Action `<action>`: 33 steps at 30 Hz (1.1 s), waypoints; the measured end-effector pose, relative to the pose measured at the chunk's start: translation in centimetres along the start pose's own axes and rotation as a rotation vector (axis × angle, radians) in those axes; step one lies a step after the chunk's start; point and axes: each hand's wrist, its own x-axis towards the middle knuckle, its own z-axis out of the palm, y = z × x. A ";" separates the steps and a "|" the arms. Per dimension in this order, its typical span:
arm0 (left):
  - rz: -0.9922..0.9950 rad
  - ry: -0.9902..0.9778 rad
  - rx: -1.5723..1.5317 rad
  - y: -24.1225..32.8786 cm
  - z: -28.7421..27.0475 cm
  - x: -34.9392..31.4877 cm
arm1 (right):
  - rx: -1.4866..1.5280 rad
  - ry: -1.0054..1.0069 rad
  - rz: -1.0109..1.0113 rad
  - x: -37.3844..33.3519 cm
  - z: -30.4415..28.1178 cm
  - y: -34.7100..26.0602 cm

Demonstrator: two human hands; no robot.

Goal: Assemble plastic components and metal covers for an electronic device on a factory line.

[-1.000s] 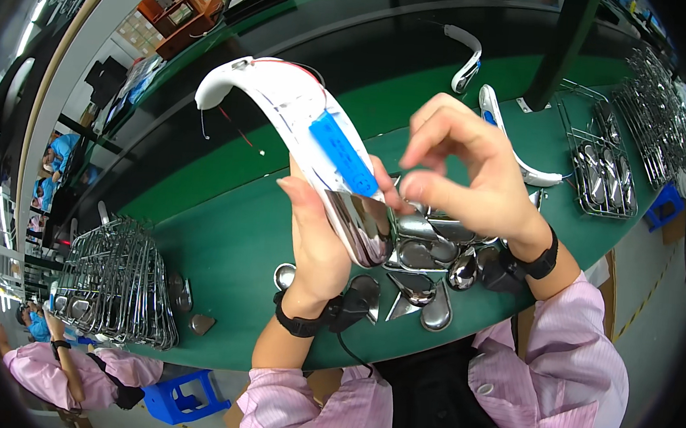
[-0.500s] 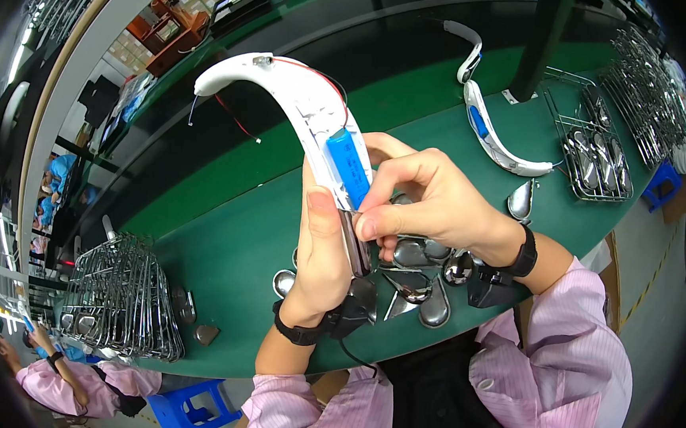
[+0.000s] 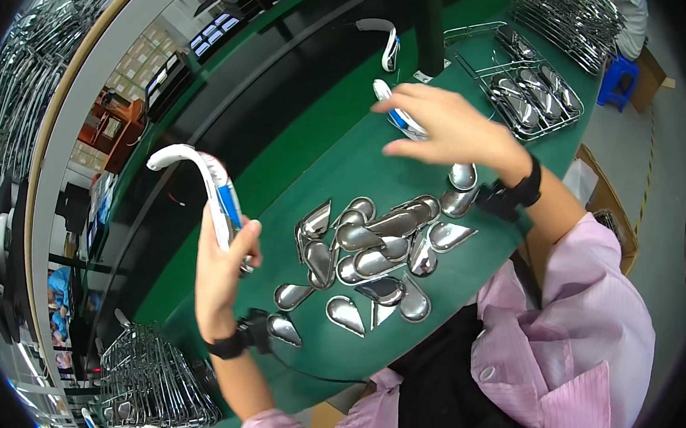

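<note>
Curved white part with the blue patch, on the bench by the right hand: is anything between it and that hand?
Nothing visible. The right hand, open, overlaps the curved white part in this view; whether they touch is unclear. The loose metal pieces lie nearer the person, not in between.

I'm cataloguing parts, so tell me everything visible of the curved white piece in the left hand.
The curved white piece looks like smooth plastic, hooked in shape. A blue block sits along its lower stretch. The left hand grips the lower end, hiding part of it; a shiny metallic bit shows below. It is held tilted, its free end curling left. A small red wire shows under the curve.
</note>
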 end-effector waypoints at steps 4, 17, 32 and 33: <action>-0.096 0.057 0.426 -5.5 -5.9 6.4 | -0.079 -0.413 0.358 -3.8 -2.1 5.2; 0.302 0.204 0.881 -7.1 -6.6 9.0 | 0.072 -0.018 0.047 0.2 -4.9 2.2; 0.022 -0.509 -0.523 -1.0 7.2 -8.3 | 1.030 -0.147 0.124 4.2 1.1 -6.5; 0.023 -0.521 -0.549 -1.0 7.1 -8.3 | 1.023 -0.249 0.189 3.7 1.8 -5.3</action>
